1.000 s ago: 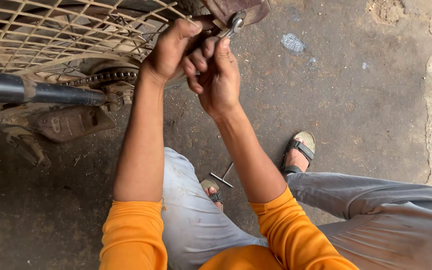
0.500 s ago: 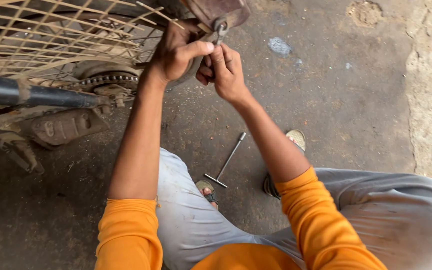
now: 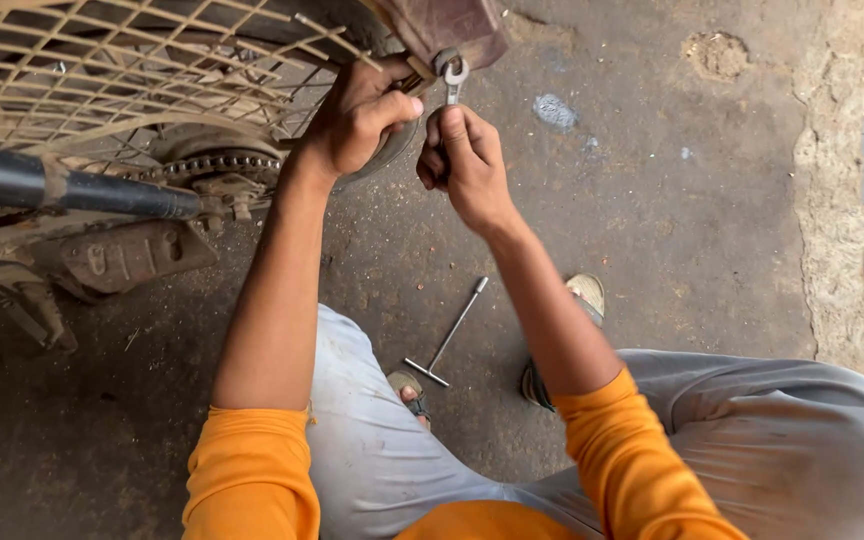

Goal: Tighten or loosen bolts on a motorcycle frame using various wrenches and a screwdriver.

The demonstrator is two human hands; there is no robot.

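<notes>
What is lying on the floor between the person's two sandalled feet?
A T-handle wrench lies on the concrete floor between the left foot and the right foot, seen in the head view.

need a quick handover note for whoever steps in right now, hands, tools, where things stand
Left hand: closed around a fitting at the lower edge of the brown mudflap, behind the wire guard.
Right hand: gripping a small spanner, its head at the fitting under the mudflap.
Other tool: a T-handle wrench lies on the ground between the feet, untouched.
Nearby: chain and black tube to the left.
Done: spanner appears seated on the fitting.
Left: whether the fitting is loose or tight cannot be told; it is hidden by the hands.
</notes>
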